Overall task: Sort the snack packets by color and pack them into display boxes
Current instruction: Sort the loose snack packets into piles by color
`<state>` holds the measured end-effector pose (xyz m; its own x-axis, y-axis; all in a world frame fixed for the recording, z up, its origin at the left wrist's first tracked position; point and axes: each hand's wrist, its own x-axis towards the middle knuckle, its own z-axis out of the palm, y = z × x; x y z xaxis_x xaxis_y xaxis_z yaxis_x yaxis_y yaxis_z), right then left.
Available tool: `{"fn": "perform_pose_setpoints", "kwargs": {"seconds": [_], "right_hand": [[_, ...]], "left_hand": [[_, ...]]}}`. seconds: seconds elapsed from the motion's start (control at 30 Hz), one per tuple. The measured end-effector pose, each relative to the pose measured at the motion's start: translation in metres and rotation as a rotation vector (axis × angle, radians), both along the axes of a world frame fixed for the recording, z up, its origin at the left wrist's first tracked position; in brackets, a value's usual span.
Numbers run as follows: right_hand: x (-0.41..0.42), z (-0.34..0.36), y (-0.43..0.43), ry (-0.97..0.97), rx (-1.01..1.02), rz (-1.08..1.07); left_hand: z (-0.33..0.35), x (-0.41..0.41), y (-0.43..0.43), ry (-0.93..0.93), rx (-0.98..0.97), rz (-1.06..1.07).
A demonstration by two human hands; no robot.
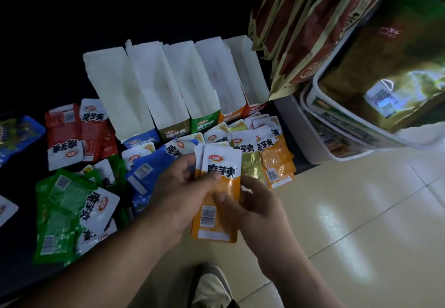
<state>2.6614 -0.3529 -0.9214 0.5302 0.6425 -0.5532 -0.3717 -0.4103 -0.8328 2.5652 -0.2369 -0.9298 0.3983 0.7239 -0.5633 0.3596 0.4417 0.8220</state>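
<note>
Left hand (178, 194): up over the bench edge, thumb laid across the front packet and fingers curled behind it, so it's pinching the stack.
Right hand (255, 204): close alongside, thumb pressed on the orange lower half, fingers tucked behind the right edge, gripping the same stack.
Held orange packets (222, 163): a small fanned stack, at least two, upright in the air between both hands, just in front of the boxes. A barcode faces the camera on the lower one.
Display boxes (168, 86): five in a row on the bench, side by side, tall white flaps standing open. Their fronts run blue, olive, green, orange, red from left to right.
Loose orange packets (277, 158): heaped before the orange and red boxes at the bench's right end.
Gold packet (250, 165): wedged between the held stack and that orange heap.
Blue packets (144, 173): piled in front of the blue box, partly hidden by the left hand.
Green packets (69, 206): a big heap at the near left.
Red packets (72, 134): piled left of the blue box, some showing their backs.
Bench (16, 259): dark, carrying boxes and packets alike.
Brown bags (301, 30): large, leaning together just right of the red box.
White tub (356, 120): further right, with a shiny gold-green bag (385, 67) sitting in it.
Floor (361, 223): pale glossy tiles, and a shoe (212, 283) shows between the forearms.
</note>
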Motion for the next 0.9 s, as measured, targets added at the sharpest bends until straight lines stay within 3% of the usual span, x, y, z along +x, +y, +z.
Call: {"fn": "perform_pose_setpoints", "kwargs": {"seconds": [0.2, 0.27, 0.43, 0.6, 0.9], "right_hand": [[0.034, -0.007, -0.009, -0.034, -0.048, -0.323], [0.061, -0.012, -0.009, -0.203, -0.100, -0.366], [0.114, -0.030, 0.006, -0.718, -0.279, -0.156], [0.131, -0.055, 0.017, -0.787, -0.337, -0.025], [0.109, -0.074, -0.004, -0.942, -0.383, -0.090]], "left_hand": [[0.005, 0.016, -0.010, 0.035, -0.027, -0.225], [0.006, 0.020, -0.009, 0.044, -0.017, -0.257], [0.005, 0.020, -0.004, 0.080, -0.016, -0.231], [0.002, 0.012, -0.003, 0.106, -0.006, -0.215], [0.002, 0.011, 0.002, 0.109, 0.030, -0.155]]}}
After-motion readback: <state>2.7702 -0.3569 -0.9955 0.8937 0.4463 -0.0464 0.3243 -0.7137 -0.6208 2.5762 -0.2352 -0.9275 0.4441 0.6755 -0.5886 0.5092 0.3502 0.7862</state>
